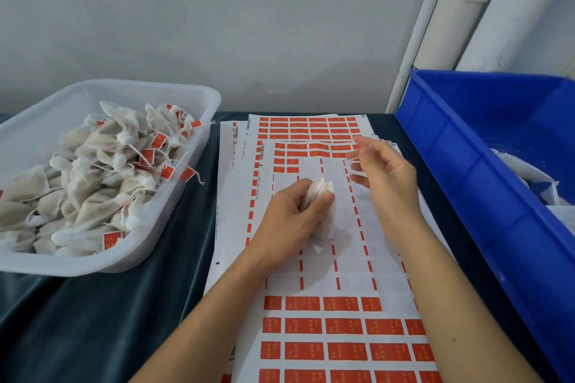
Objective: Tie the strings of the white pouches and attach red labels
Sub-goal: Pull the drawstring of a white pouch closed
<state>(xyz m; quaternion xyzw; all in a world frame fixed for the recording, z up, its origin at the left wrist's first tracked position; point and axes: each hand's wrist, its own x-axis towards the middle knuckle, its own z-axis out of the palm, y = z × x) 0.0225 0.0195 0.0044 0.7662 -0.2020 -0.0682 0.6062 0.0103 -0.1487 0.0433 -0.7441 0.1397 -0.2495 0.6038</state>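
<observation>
Barcodes and tiny digits on the label sheets' (239, 146) margins are too small to read.

A counter (109, 305) filled the lower frame, with a wall (217, 25) behind it. At the left of the frame sat a tub (174, 196) with a heap of tied pouches (93, 171) in it. In the middle lay overlapping label sheets (326, 289), running from the bottom edge up toward the wall. Above the sheets, near the centre, the left hand (289, 218) gripped a pouch (323, 205); the right hand (385, 177) was just to its right and slightly higher — a string (354, 162) at its fingers. At the right edge stood a crate (466, 190), more pouches (529, 177) inside it. Pipes (466, 9) rose behind the crate — upper right of the frame.
</observation>
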